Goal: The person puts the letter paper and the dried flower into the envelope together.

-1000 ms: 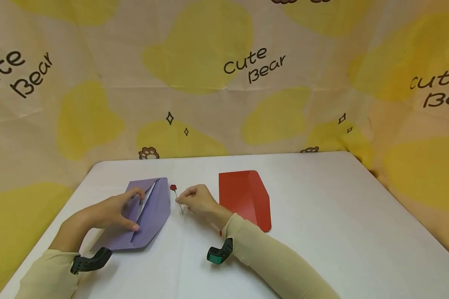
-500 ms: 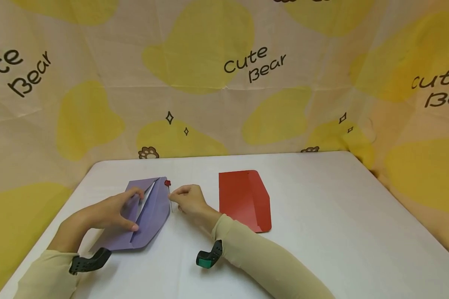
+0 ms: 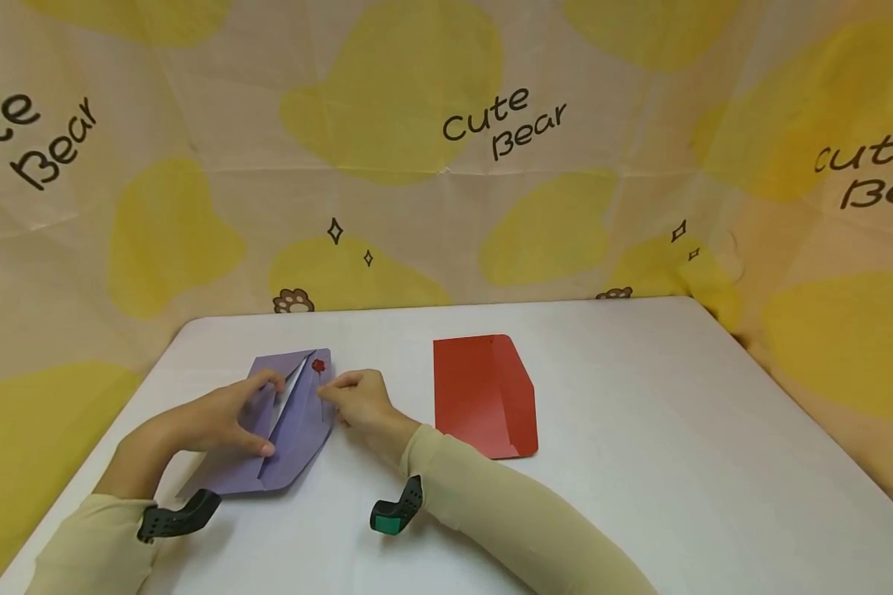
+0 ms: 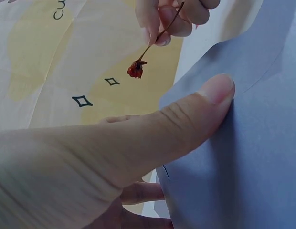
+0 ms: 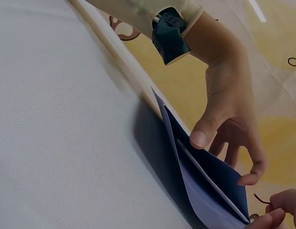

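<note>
A purple envelope (image 3: 301,442) lies at the left of the table with its mouth gaping and white showing inside. My left hand (image 3: 212,421) grips it at the mouth, thumb and fingertips set apart along the edge. In the left wrist view the thumb (image 4: 186,117) lies over the paper. Thumb and forefinger of my right hand (image 3: 372,409) pinch the thin stem of a small dried red flower (image 3: 317,365), close over the envelope's right flap. From the left wrist, the flower head (image 4: 135,70) shows beyond those fingertips. In the right wrist view only the stem end (image 5: 261,199) shows.
A red envelope (image 3: 472,397) lies in the middle of the white table (image 3: 677,430), right of my right hand, partly behind that sleeve. A patterned yellow and cream cloth (image 3: 417,107) hangs behind the table. Each wrist wears a dark strap (image 3: 398,508).
My right hand has moved left with the flower, from beside the purple envelope to over its right flap. The left hand keeps its hold on the mouth.
</note>
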`<move>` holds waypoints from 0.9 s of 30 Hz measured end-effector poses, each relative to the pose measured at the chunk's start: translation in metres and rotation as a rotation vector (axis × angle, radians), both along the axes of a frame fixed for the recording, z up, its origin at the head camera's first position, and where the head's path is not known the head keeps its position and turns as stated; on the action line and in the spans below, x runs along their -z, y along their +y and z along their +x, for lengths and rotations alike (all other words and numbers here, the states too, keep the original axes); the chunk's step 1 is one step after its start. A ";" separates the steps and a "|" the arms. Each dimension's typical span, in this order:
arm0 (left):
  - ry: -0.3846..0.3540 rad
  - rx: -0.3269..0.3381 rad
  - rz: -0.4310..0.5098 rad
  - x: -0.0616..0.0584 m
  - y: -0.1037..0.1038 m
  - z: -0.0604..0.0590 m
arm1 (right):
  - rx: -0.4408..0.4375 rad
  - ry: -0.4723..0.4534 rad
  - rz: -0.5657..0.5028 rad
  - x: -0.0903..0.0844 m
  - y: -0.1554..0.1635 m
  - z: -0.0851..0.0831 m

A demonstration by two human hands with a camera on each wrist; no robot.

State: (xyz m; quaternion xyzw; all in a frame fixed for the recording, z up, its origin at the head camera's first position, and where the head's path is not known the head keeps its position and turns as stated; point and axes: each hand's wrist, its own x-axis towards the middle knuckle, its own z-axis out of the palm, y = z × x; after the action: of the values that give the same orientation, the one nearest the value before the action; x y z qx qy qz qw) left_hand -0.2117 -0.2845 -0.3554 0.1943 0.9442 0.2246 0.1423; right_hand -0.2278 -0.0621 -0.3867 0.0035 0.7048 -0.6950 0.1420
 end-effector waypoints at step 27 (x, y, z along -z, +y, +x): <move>-0.003 -0.010 -0.004 -0.002 0.001 0.000 | 0.052 -0.101 -0.049 0.002 -0.027 0.005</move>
State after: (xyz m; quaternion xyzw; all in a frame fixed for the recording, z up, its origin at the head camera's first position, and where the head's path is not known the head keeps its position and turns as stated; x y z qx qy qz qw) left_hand -0.2121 -0.2835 -0.3535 0.1888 0.9454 0.2239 0.1431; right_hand -0.2228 -0.0894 -0.3883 0.0534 0.6792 -0.7145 0.1595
